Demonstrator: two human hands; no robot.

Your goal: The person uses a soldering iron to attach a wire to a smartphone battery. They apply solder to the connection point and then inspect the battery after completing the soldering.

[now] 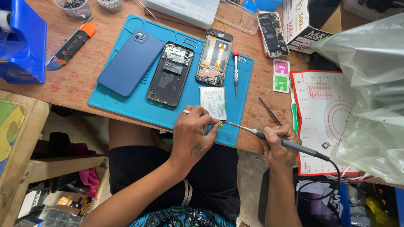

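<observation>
Soldering iron (pixel 286 143), gripped in right hand (pixel 275 145), meets battery (pixel 213 103) edge by left hand (pixel 191 134).

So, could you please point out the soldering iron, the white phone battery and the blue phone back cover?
grey corded soldering iron (pixel 290 145), head view, handle.
white rectangular phone battery (pixel 213 102), head view, face.
blue plastic phone back cover (pixel 128 65), head view, centre.

Battery (pixel 213 103) on mat (pixel 126 105), right of phones (pixel 170 73)

One blue mat (pixel 126 107), three opened phones (pixel 170 73), two screwdrivers (pixel 236 71), one battery (pixel 213 103).
</observation>
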